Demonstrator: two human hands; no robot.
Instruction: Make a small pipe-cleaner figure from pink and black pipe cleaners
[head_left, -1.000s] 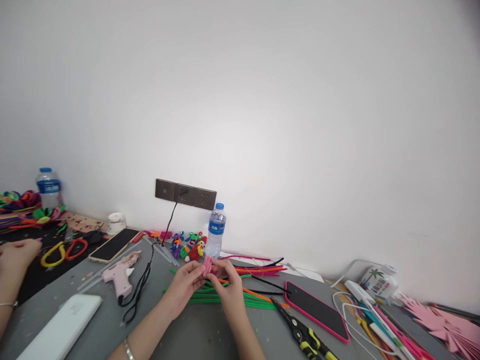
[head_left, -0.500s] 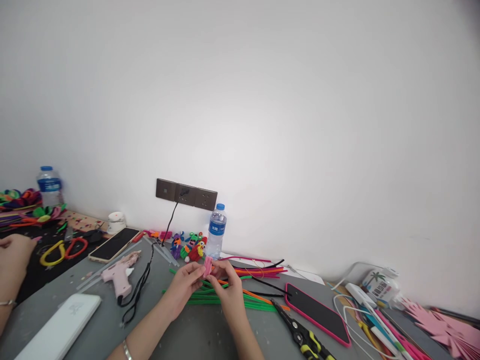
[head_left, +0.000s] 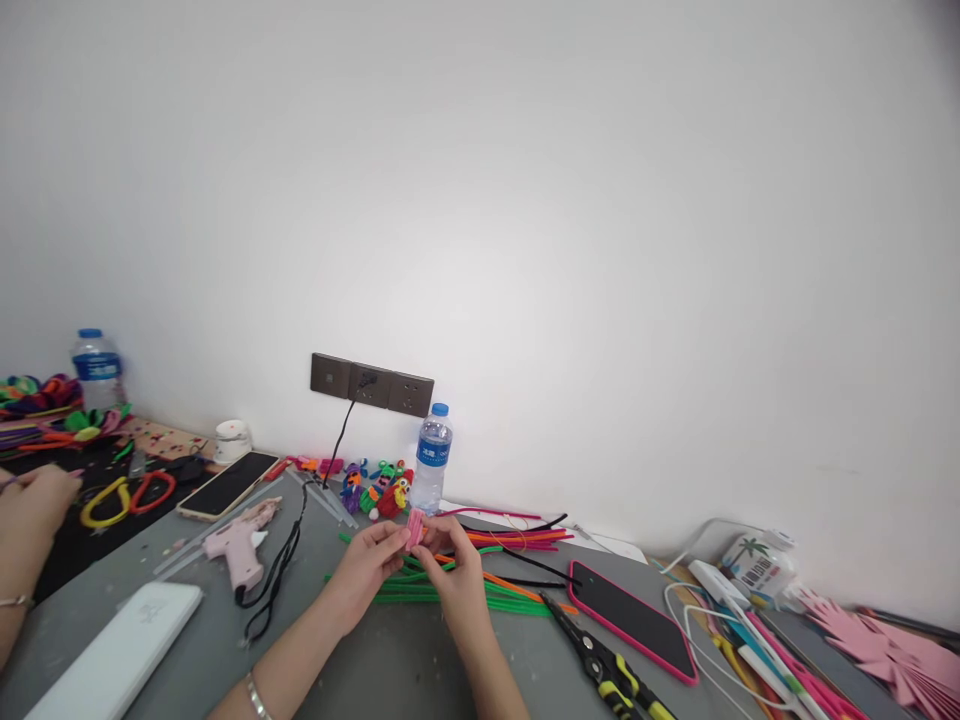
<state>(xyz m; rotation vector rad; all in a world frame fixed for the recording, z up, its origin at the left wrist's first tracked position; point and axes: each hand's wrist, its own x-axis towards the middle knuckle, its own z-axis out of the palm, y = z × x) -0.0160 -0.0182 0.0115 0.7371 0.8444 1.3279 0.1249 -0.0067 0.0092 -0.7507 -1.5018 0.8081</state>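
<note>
A small pink piece with ridges [head_left: 415,530], which looks like pipe cleaner folded side by side, is pinched between both my hands over the grey table. My left hand [head_left: 367,562] grips it from the left with thumb and fingers closed. From the right, my right hand [head_left: 454,568] holds its other side between thumb and fingertips. Beneath and behind the hands lie green pipe cleaners [head_left: 517,604] and orange and pink pipe cleaners [head_left: 529,540]. Yellow-and-black pliers [head_left: 600,668] rest right of my right hand.
Behind my hands stand a water bottle [head_left: 433,455] and small pipe-cleaner figures [head_left: 390,495]. A pink glue gun [head_left: 238,550] and white power bank [head_left: 124,650] lie left, a pink-edged phone [head_left: 631,622] right. Another person's hand [head_left: 37,510] works at far left, near scissors [head_left: 109,505].
My hands keep hold of the pink piece, almost in place. The other person's hand at far left has shifted slightly right.
</note>
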